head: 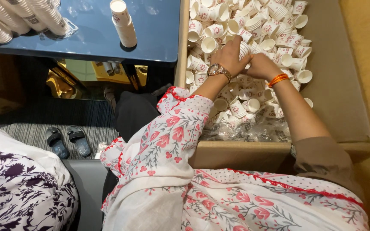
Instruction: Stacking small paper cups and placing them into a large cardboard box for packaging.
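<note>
A person in a white tunic printed with red flowers leans over a large cardboard box filled with loose small white paper cups, each marked with a red emblem. Both bare hands are down among the cups, near the middle of the heap. The left hand, with a metal wristwatch on its wrist, is curled around a short nested stack of cups, fingers wrapped over its side. The right hand, with orange bangles at its wrist, presses in from the other side, just beside the left; its fingers are tucked under and hidden, so I cannot tell whether they pinch the stack or only rest against it. The stack lies tilted within the box, touching the cups around it. Crumpled clear plastic wrap lies at the near end of the box.

To the left of the box stands a dark blue glossy table. On it a tall stack of nested cups leans slightly, and wrapped sleeves of cups lie at the far corner. Below, on a striped grey carpet, a pair of dark sandals sits side by side. Another person's purple-flowered white garment shows at the lower left.
</note>
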